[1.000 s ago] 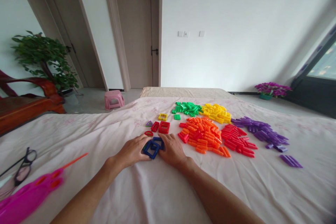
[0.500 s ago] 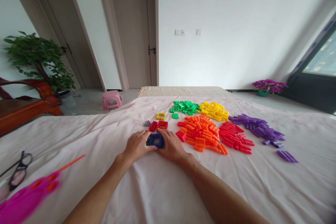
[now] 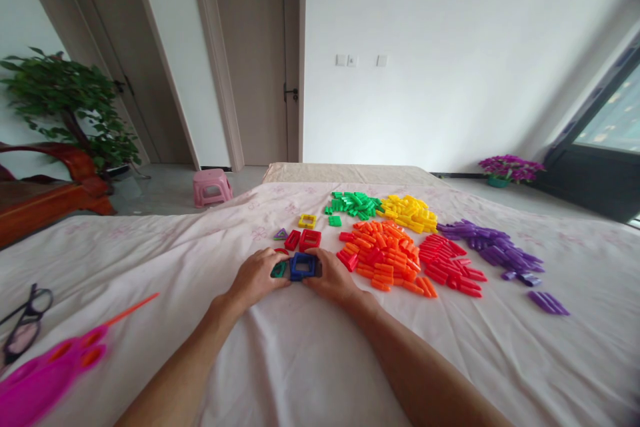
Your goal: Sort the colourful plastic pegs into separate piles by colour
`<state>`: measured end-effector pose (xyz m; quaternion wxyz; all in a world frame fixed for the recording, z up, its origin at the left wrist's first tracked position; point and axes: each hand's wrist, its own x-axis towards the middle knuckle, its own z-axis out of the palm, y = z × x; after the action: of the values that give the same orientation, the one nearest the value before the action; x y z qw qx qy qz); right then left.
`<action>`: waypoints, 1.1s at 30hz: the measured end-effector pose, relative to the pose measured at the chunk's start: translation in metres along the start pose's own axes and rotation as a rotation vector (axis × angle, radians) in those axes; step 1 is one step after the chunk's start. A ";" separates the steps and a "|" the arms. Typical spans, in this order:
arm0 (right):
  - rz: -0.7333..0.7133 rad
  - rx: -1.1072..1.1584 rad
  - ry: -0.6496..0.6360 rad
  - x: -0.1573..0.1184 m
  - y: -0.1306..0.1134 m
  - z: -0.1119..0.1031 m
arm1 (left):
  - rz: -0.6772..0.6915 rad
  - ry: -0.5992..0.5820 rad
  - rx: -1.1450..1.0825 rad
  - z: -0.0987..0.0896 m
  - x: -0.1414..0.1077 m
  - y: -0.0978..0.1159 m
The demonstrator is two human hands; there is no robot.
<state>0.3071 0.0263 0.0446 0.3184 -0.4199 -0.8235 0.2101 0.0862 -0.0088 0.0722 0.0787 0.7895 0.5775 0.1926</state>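
Room in a home, interior doors [image 3: 250, 60], wooden armchair [image 3: 55, 193], leafy houseplant [image 3: 65, 100], pink plastic stool [image 3: 212, 180]

Open cloth [image 3: 310, 360] nearside, red frames [image 3: 311, 233] blocking beyond; orange pile [image 3: 387, 250] beside the right grip [image 3: 333, 277]

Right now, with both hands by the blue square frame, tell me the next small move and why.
I'd probably have the left hand nudge the green piece slightly left: it sits close beside the blue square frame, between the left thumb and fingers, while the right hand is at the frame's other side, seemingly able to steady it.
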 end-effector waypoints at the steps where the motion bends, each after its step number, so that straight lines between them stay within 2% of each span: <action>1: -0.005 0.006 0.005 0.000 0.002 0.001 | 0.005 0.002 0.011 0.000 0.000 0.000; 7: -0.037 0.021 0.010 0.001 0.001 0.000 | 0.046 0.024 0.057 0.002 0.000 0.007; 15: -0.025 0.020 -0.048 0.002 -0.003 -0.005 | 0.027 -0.009 -0.113 0.009 0.002 0.004; 20: -0.057 0.019 -0.075 0.003 -0.002 -0.006 | -0.020 0.014 -0.131 0.012 0.002 0.004; 24: -0.055 0.036 -0.058 0.003 -0.003 -0.007 | -0.078 0.048 -0.111 0.012 0.001 0.005; 33: -0.128 -0.077 -0.033 0.002 -0.004 -0.010 | -0.046 0.082 -0.105 0.020 0.000 0.013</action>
<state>0.3106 0.0261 0.0549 0.3011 -0.3747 -0.8614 0.1641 0.1054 -0.0106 0.0588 0.1006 0.7623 0.5872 0.2530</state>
